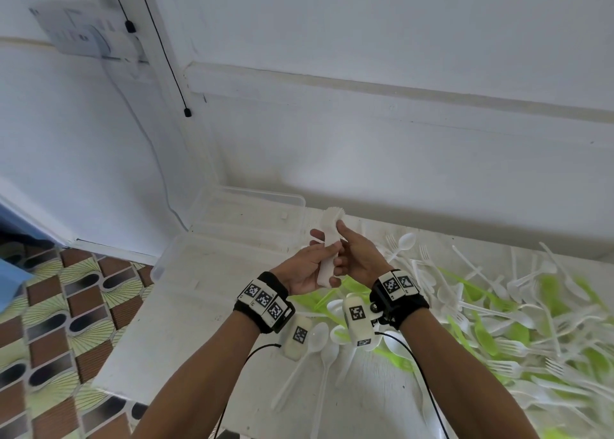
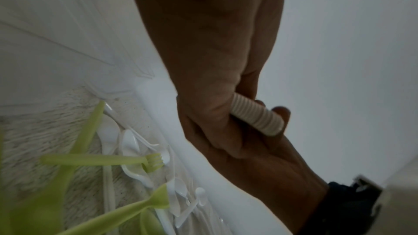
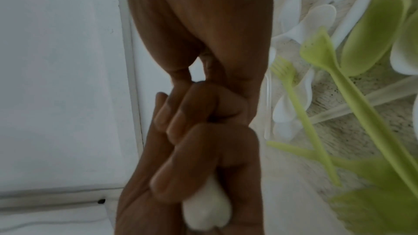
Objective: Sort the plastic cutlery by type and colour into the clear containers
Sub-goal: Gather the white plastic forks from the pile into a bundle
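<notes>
A tight stack of white plastic forks [image 1: 327,239] stands nearly upright between both hands, tines up, above the table's left part. My left hand [image 1: 324,241] grips its handles from the left. My right hand [image 1: 342,249] pinches it from the right, thumb up near the tines. The left wrist view shows the ribbed handle ends of the stack [image 2: 257,115]; the right wrist view shows a blurred white end of the stack [image 3: 207,208] below curled fingers. Two clear containers [image 1: 300,206] sit just beyond the hands. A loose pile of white and green cutlery [image 1: 498,305] covers the table to the right.
The white table [image 1: 186,322] ends at a left edge over a patterned tiled floor [image 1: 66,305]. A white wall runs close behind the containers. Cables hang down the wall at the left. White spoons [image 1: 315,339] lie under my wrists.
</notes>
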A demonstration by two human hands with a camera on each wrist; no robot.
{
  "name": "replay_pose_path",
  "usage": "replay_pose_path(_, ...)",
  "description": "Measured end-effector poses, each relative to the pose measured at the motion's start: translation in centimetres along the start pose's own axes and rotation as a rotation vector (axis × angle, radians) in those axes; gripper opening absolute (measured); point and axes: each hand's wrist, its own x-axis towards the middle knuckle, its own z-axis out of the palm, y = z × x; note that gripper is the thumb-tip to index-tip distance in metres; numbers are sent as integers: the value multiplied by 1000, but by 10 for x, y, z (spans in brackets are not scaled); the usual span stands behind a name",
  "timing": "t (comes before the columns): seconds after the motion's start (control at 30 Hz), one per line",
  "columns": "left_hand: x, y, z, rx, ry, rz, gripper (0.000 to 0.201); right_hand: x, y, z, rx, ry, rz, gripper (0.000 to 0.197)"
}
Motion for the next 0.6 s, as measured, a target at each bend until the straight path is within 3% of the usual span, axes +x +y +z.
replay_pose_path(0.13,-4,5,6,14,42,83,12,-4,0,2,40,-125,-13,59)
replay_pose_path(0.27,-7,7,7,99,115,108,12,-6,3,14,143,-65,-159,51)
replay_pose_path(0.37,-10,5,0,345,177,3,19,-2,2,19,227,38,-224,42)
replay_pose_path(0.47,-12,1,0,432,190,-74,26,-3,3,24,99,86,-288,42)
replay_pose_path(0.6,-17,4,0,282,134,-67,24,-11,3,28,-68,-4,-333,41)
